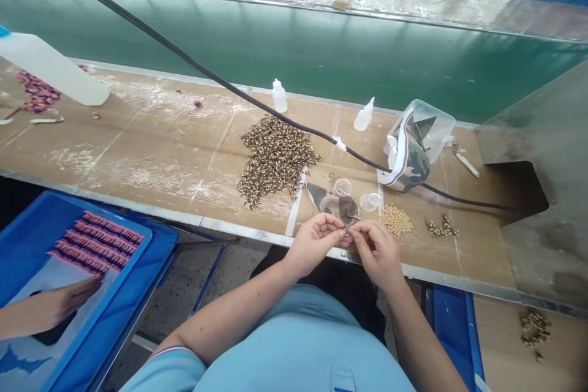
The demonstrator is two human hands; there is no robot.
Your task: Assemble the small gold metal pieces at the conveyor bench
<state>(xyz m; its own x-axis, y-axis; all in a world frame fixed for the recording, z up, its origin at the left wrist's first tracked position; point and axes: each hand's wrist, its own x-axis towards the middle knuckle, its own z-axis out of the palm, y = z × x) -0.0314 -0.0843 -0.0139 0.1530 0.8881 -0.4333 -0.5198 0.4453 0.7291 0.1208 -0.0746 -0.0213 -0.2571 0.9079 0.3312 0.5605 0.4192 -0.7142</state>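
Head view — tiny bead point(346, 231) between fingertips point(340, 233)

Tray point(27, 239): bright blue. Strips on it point(96, 242): pink, dark stripes. Belt point(294, 43): deep green. Board point(138, 147): tan, whitish smears. Bead pile point(275, 159): dark brown, cream flecks. Loose beads point(395, 220): plain beige. Bead point(346, 231) held up front: dark, pattern too small to tell. Pouch point(413, 165): green-brown camouflage. Ribbon on pouch point(399, 147): white, red, blue stripes. Bottle point(278, 97): white. Cable point(275, 114): black. Shirt point(294, 343): light blue.
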